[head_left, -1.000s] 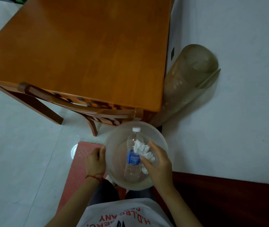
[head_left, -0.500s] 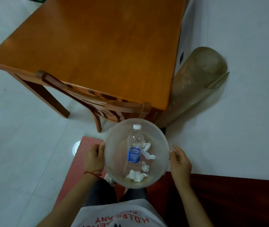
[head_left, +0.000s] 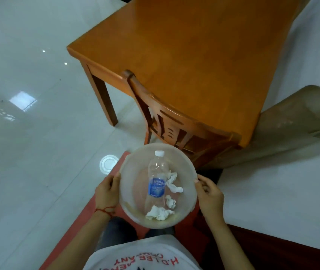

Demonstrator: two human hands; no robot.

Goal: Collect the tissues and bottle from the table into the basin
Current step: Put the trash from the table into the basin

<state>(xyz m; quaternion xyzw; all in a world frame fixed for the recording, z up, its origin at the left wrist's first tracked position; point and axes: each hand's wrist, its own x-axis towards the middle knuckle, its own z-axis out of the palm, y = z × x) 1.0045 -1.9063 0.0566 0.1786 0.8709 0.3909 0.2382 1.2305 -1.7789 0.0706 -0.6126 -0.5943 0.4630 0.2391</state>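
A round translucent basin (head_left: 130,178) is held in front of me, below the table's near edge. Inside it lies a clear plastic bottle (head_left: 156,184) with a white cap and blue label, cap pointing away from me. Crumpled white tissues (head_left: 160,213) lie beside and below the bottle in the basin. My left hand (head_left: 107,193) grips the basin's left rim. My right hand (head_left: 210,197) holds the right rim with thumb and fingers.
The orange wooden table (head_left: 194,55) stands ahead with a wooden chair (head_left: 167,121) pushed under it. A rolled tan mat (head_left: 284,131) leans at the right by a white surface (head_left: 284,201). A round white lid (head_left: 108,164) lies on the tiled floor beside a red mat (head_left: 89,209).
My right hand let go of the tissues inside the basin, came out and took hold of the right rim. The view swung to the left.
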